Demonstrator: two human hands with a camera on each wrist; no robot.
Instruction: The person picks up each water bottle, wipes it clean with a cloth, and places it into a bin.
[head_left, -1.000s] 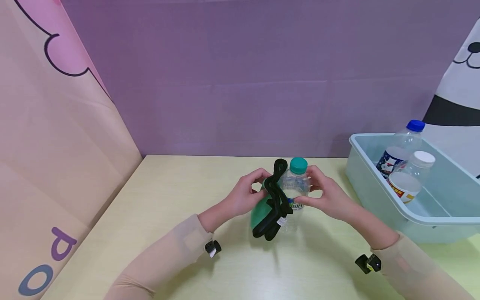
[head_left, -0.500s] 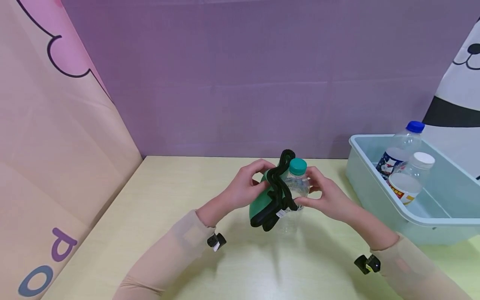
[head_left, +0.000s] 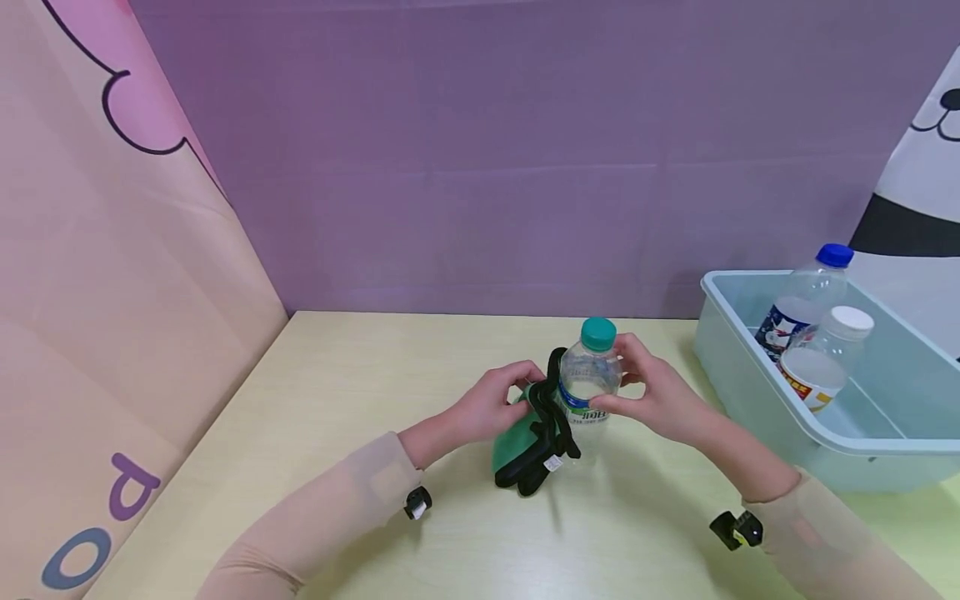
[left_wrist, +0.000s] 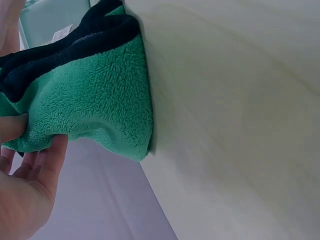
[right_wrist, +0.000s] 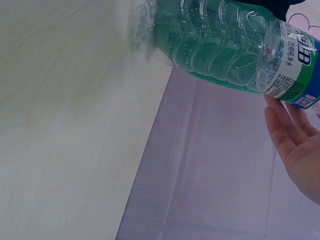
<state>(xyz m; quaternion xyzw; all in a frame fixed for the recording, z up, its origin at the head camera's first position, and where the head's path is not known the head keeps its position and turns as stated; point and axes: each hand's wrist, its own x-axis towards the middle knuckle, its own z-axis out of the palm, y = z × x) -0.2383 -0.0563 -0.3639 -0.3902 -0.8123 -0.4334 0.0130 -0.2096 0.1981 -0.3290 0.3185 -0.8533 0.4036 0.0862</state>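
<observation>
A folded green plush cloth with black edging (head_left: 514, 440) is pinched between the thumb and fingers of my left hand (head_left: 498, 402). In the left wrist view the cloth (left_wrist: 95, 90) hangs against the tabletop, its far folds hidden. Just to its right stands a clear plastic bottle (head_left: 588, 371) with a teal cap, upright on the table. My right hand (head_left: 660, 396) holds the bottle around its label, thumb in front and fingers behind. The cloth lies against or very close to the bottle's left side; through the clear wall of the bottle (right_wrist: 225, 45) its green shows.
At the right stands a light blue plastic tub (head_left: 757, 417). Inside it lean a blue-capped bottle (head_left: 806, 296) and a white-capped bottle (head_left: 821, 358). A purple backdrop (head_left: 465, 167) rises behind the pale wooden table (head_left: 360, 367), with a printed pink-beige sheet (head_left: 135, 275) on the left.
My left hand moved the cloth up along the bottle's side, then back down and slightly left, uncovering more of the label. The right hand and bottle stayed nearly still.
</observation>
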